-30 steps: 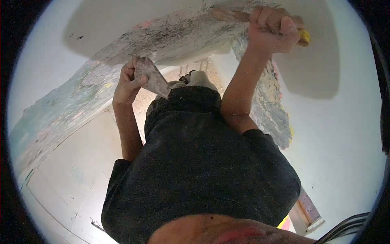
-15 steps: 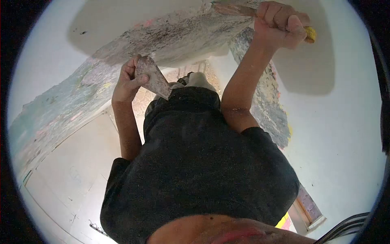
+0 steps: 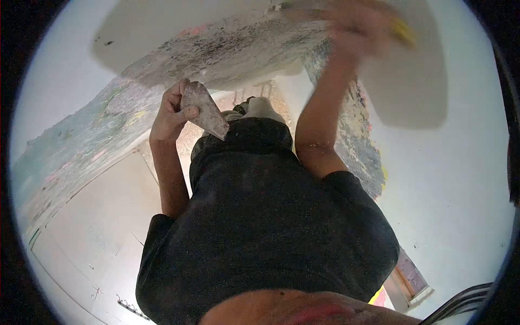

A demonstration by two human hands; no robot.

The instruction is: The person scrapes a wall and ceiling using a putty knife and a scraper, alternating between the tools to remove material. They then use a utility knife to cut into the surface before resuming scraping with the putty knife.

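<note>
My left hand (image 3: 172,112) is closed round a flat, plaster-crusted plate (image 3: 205,111), thumb across its face, in front of the patchy wall. Its lower corner overlaps my dark clothing in this view. My right hand (image 3: 360,24) is raised at the top right and smeared by motion. In its fist is a scraper with a yellow handle end (image 3: 403,33). The scraper's brownish blade end (image 3: 303,13) points left, close to the wall (image 3: 233,49), where the surface is rough, grey and partly stripped.
Smooth white wall (image 3: 449,179) stretches to the right, with a shadow around my raised arm. A stripped strip (image 3: 360,157) runs down the corner. Pale panels (image 3: 92,216) stand at lower left. Dark cables (image 3: 460,303) cross the bottom right. Debris-coloured floor (image 3: 268,95) shows beyond my legs.
My right hand with the scraper has moved slightly up and is now blurred. My left hand and the plate have sunk slightly, with the plate still held.
</note>
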